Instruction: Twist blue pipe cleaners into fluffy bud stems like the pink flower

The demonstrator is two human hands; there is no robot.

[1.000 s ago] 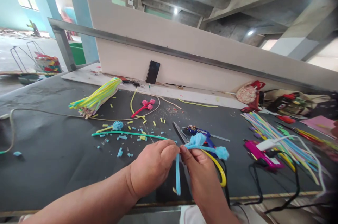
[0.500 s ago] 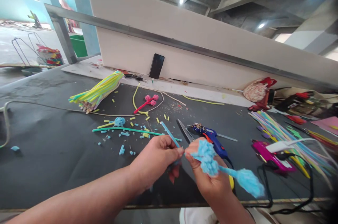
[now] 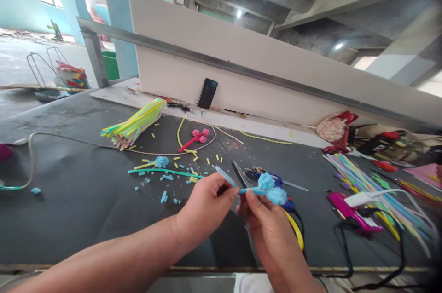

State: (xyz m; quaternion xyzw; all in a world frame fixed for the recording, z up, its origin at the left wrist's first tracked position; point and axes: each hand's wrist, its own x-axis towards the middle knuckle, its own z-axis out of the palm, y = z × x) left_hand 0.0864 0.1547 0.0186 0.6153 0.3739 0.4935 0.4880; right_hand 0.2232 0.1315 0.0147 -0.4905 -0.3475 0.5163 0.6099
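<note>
Blue and fuzzy, a thin strip (image 3: 224, 175) is pinched by thumb and fingers of the left hand (image 3: 207, 198), while the stem of a blue tufted sprig (image 3: 276, 195) is gripped by the right hand (image 3: 271, 226). Their near ends are brought close together at the centre; whether they are joined cannot be told. If the pinch were loosened, the join could be skewed or a tuft crushed by the right fingers.

Just beyond the hands, scissors (image 3: 239, 174) are pointed toward twelve o'clock, and a knuckle could be nicked if the hands were lowered without looking. At two o'clock, a blue glue gun (image 3: 288, 204) is partly hidden behind the sprig; if hot, skin or fuzz could be scorched by its tip.

Toward nine and ten o'clock, a green stem (image 3: 165, 171) is surrounded by blue cuttings (image 3: 164, 197), which could be picked up by any wet glue. At three to four o'clock, black cords (image 3: 345, 249) are looped beside a magenta power strip (image 3: 355, 214); if one were snagged by the right forearm, the gun could be dragged
</note>
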